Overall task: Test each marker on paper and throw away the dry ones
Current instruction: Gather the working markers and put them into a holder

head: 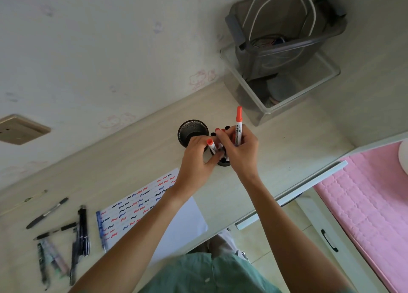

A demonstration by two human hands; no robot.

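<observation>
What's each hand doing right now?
Left hand: pinching a red-capped marker.
Right hand: gripping an upright red-capped marker.

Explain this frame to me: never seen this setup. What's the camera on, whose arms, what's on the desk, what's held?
There is no machine here. One wide-angle camera sits on a person's head and looks down at their own bare arms.

The right hand grips an upright red-capped marker. The left hand pinches a second red-capped marker. Both hands are at a black holder full of markers; beside it stands an empty black mesh cup.

On the pale desk lies a test paper covered in red, blue and black squiggles, with loose pens further left. Stacked clear bins stand in the far corner.
</observation>
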